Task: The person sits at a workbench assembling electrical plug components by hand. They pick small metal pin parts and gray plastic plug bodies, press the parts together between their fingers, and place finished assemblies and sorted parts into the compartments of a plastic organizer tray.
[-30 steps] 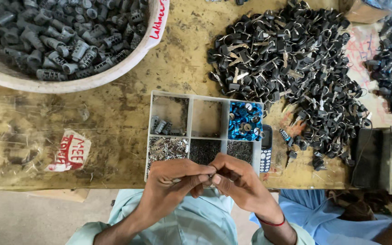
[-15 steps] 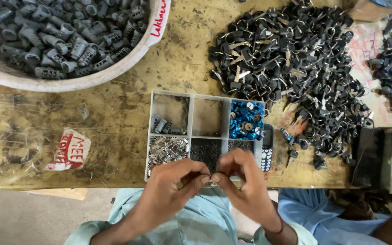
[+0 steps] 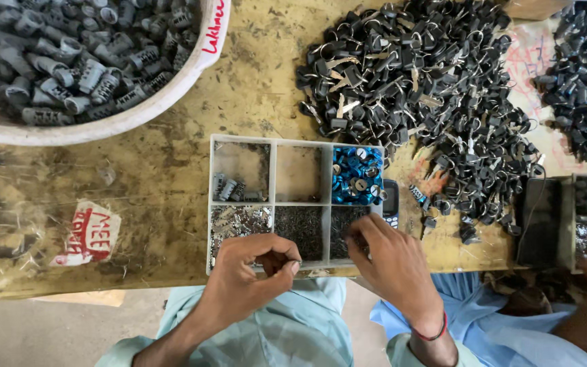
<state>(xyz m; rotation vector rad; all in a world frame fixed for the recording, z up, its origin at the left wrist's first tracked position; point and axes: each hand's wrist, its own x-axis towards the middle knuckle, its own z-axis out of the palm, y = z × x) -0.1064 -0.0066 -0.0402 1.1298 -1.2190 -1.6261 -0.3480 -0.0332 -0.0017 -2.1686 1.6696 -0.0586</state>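
The left hand point(image 3: 256, 261) is curled narrow, thumb and fingertips pinched together over the near edge of a pale plastic tray point(image 3: 273, 204); whether a small part sits in the pinch cannot be told. The right hand point(image 3: 388, 261), a red band at its wrist, reaches with bent fingers into the tray's near right compartment, fingertips down among fine dark bits point(image 3: 348, 228); what it grips is hidden.

The tray is a flat box split into six square cells. Just past the left hand lies a cell of shiny metal scraps point(image 3: 239, 221), and between the two hands a cell of tiny dark pieces point(image 3: 304, 228). Beyond those, a few ribbed grey caps point(image 3: 225, 187) sit in the far left cell, and glossy blue round parts point(image 3: 356, 175) fill the cell beyond the right hand.

The counter point(image 3: 151, 177) is worn, yellowish and scuffed, with open room to the left of the left hand. Far beyond that hand stands a big white bowl point(image 3: 164, 102) heaped with grey ribbed sleeves point(image 3: 56, 61). Beyond the right hand spreads a loose heap of black parts with wire rings point(image 3: 422, 88), close to the tray's far corner. The counter's near edge runs under both wrists.
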